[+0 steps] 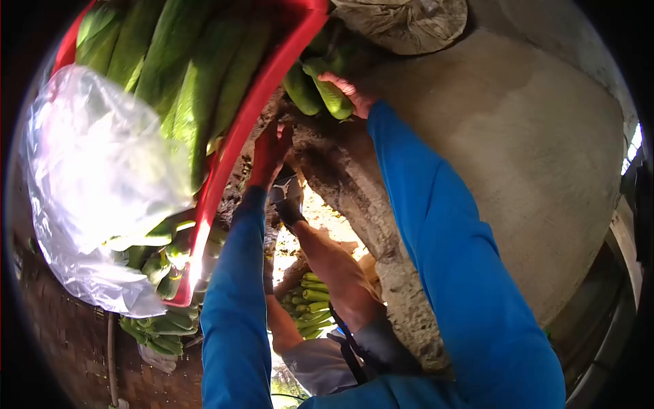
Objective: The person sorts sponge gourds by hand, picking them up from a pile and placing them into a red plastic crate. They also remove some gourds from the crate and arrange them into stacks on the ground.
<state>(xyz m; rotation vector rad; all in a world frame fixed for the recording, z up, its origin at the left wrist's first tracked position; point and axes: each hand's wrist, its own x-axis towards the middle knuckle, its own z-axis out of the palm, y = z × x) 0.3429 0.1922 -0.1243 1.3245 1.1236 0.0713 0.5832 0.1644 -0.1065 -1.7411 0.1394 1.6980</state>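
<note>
My right hand (351,95) is closed over a long green gourd (334,94), its fingers curled round the upper part. A second green gourd (302,90) lies right beside it, to the left. Lower and left, in shadow, my left hand (272,148) reaches forward along the crate's side. Its fingers look apart, with nothing visible in them. Large striped green gourds (178,61) fill the red crate (248,105) on the left, partly under a clear plastic bag (102,177).
A tied, pale sack (409,24) lies at the top. To the right is a smooth concrete surface (518,157) with a rough edge. Smaller green vegetables (310,307) are heaped beyond my legs (334,273), and more (160,334) sit below the crate by a woven wall (68,327).
</note>
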